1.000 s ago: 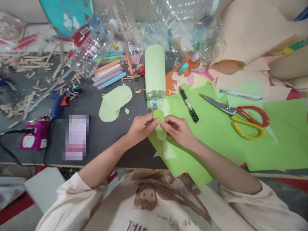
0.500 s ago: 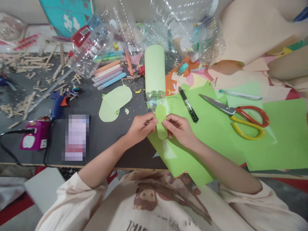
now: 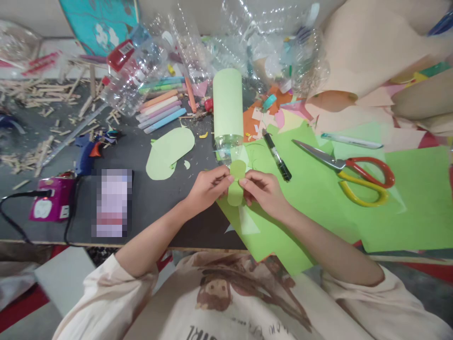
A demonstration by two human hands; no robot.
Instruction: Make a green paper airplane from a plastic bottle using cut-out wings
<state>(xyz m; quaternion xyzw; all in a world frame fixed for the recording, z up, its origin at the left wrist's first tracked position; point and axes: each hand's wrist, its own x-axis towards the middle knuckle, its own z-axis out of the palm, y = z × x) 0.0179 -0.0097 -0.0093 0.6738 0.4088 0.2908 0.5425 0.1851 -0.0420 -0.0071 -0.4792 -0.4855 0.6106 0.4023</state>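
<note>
Between my two hands is a narrow green paper strip (image 3: 236,192) with rounded ends, creased across its middle. My left hand (image 3: 211,187) pinches its left edge at the crease, and my right hand (image 3: 264,189) pinches the right edge. Just beyond the fingertips lies a clear plastic bottle (image 3: 228,144), its body wrapped in a pale green paper sleeve (image 3: 228,101). To the left rest pale green rounded paper cutouts (image 3: 171,151), overlapping one another. Large green paper sheets (image 3: 318,222) spread under my right hand.
Scissors (image 3: 345,167) with red and yellow handles, a black marker (image 3: 277,157) and a white pen (image 3: 352,140) lie on the right. On the left are a phone (image 3: 111,203), a purple box (image 3: 52,198), a blue glue gun (image 3: 85,153) and coloured sticks (image 3: 161,113). Clear bottles (image 3: 130,80) crowd the back.
The strip's upper and lower parts have shifted slightly between my fingers, with the fold now looking sharper. Both hands keep nearly the same place and hold.
</note>
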